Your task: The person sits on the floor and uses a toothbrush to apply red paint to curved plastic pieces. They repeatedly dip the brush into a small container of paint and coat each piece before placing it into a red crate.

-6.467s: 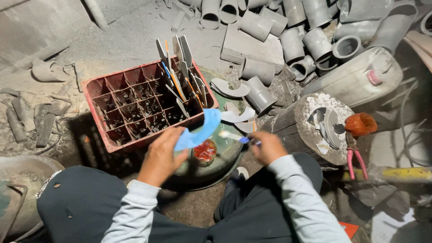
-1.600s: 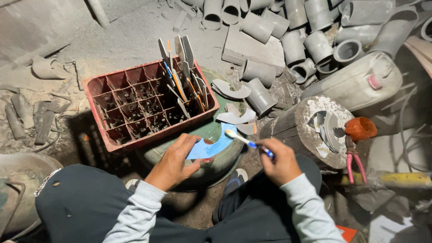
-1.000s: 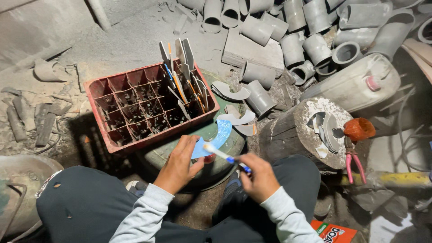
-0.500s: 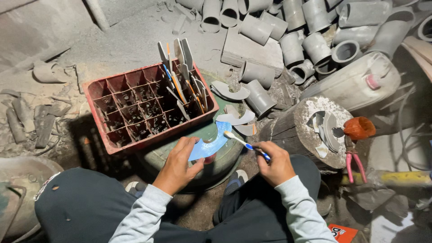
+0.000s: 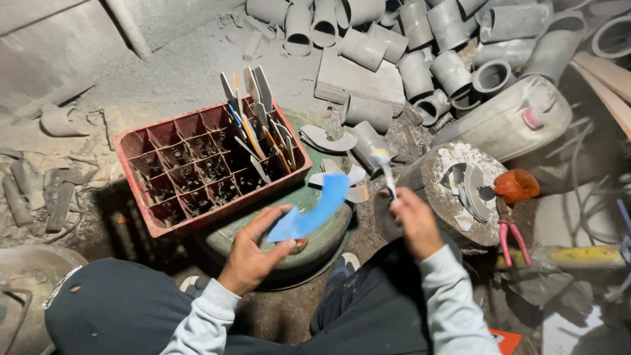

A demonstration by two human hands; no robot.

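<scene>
Head-camera view is showing your left hand (image 5: 253,253) pinching the near end of a curved blue plastic strip (image 5: 310,212), holding it over the round green drum lid (image 5: 309,253) just near of the red divided plastic crate (image 5: 210,164). Your right hand (image 5: 413,220) is gripping a small blue-handled brush (image 5: 386,172), and where half a second ago its tip was touching the strip, it is now pointing up and away to the right, so brush and strip are sitting apart.

A crate (image 5: 197,174) sits left of a drum (image 5: 460,190), tools (image 5: 253,118) in its right compartments; pipes (image 5: 420,46) lie far behind.
</scene>
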